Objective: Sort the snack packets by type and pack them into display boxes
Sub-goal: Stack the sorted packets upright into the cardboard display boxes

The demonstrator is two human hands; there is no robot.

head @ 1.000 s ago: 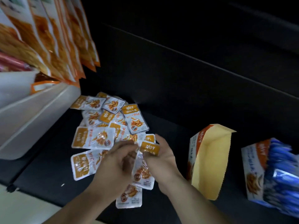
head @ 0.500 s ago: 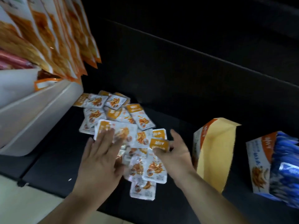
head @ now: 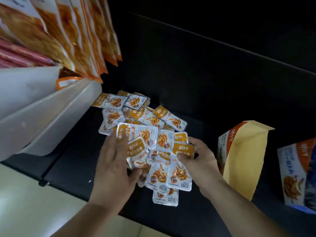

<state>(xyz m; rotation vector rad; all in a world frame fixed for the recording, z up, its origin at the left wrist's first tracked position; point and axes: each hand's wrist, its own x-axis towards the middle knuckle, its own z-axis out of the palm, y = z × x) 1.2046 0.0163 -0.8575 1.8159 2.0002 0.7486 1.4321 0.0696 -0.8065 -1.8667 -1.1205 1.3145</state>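
On the black shelf [head: 77, 154], an opened orange display box [head: 242, 156] was stood just right of a heap of orange snack packets [head: 145, 120]. The left grip [head: 116, 161] was laid open, fingers straight, on the heap, while an orange-topped packet [head: 183, 149] at the heap's near edge was pinched between thumb and fingers of the right grip [head: 200, 161]

head | your left hand [head: 114, 165] lay on the orange packets [head: 136, 117], grip unclear | your right hand [head: 201, 161] pinched a packet stack [head: 179, 171] | open orange box [head: 242, 151] and blue box [head: 297, 173] stood to your right
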